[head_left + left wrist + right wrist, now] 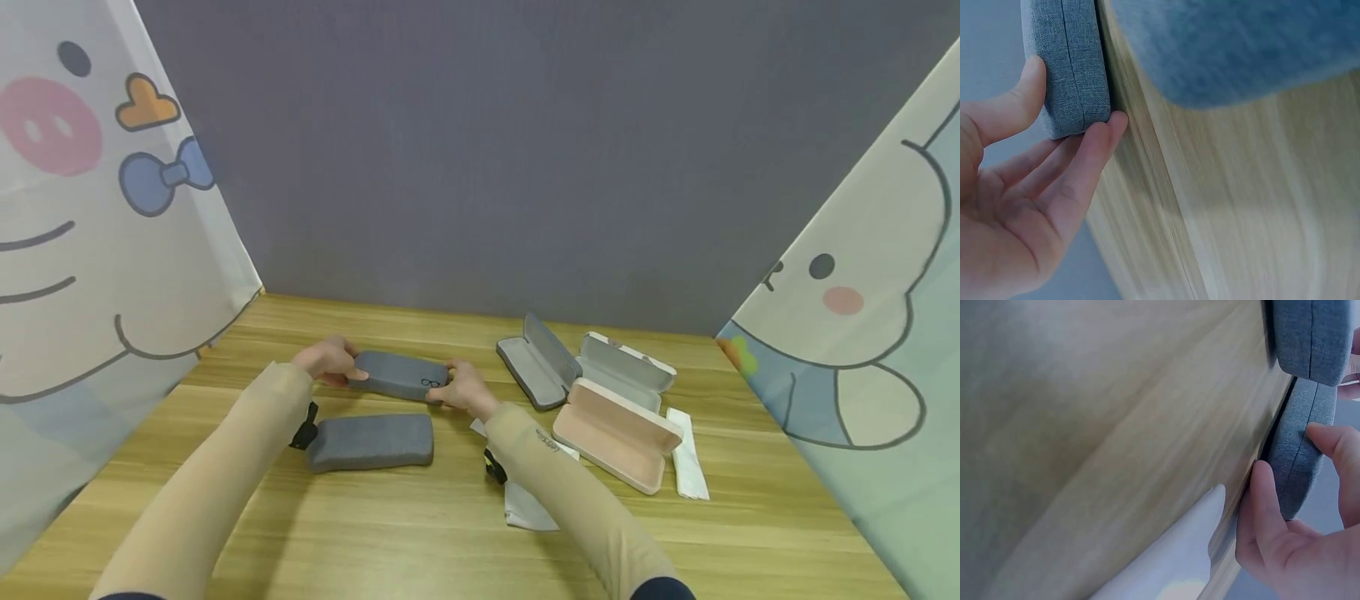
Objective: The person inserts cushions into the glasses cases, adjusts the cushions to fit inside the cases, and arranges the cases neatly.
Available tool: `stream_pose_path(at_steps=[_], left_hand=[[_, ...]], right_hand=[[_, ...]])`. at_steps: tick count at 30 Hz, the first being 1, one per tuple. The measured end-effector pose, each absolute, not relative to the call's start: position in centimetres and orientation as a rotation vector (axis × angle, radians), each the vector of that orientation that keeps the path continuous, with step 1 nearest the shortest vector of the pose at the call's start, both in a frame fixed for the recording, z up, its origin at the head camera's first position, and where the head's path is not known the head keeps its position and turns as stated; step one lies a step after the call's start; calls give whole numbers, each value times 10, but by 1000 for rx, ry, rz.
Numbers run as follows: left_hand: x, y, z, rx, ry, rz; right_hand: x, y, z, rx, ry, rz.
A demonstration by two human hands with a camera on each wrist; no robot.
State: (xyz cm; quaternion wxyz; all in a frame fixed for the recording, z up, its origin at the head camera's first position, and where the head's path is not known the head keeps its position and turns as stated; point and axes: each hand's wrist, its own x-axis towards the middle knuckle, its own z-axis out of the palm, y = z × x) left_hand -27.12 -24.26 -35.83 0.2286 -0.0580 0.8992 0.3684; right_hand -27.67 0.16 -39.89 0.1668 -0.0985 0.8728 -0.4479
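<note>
A closed grey fabric glasses case [397, 375] with a small glasses print lies between the two hands. My left hand [330, 362] holds its left end; in the left wrist view the thumb [1034, 78] lies against the seamed side and the fingers [1094, 140] reach round the end and bottom edge. The right hand [463, 389] grips the other end, thumb [1319, 432] near the seam and fingertips at the lower edge in the right wrist view. A second closed grey glasses case [371, 442] lies nearer the body, close to the left wrist.
Right of the hands lie an open grey glasses case [531, 371], an open white case [618, 371] and an open pink-lined case [611, 433]. A white cloth [688, 454] is beside them, another cloth [528, 508] under the right forearm. A grey partition [480, 167] rises behind the wooden table [375, 533].
</note>
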Motion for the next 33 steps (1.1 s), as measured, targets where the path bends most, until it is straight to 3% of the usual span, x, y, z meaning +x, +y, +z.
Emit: stream_pose_path(at_steps=[33], left_hand=[[-240, -262, -359, -182, 2484, 1011]], right_hand=[[-280, -18, -397, -463, 2502, -1147]])
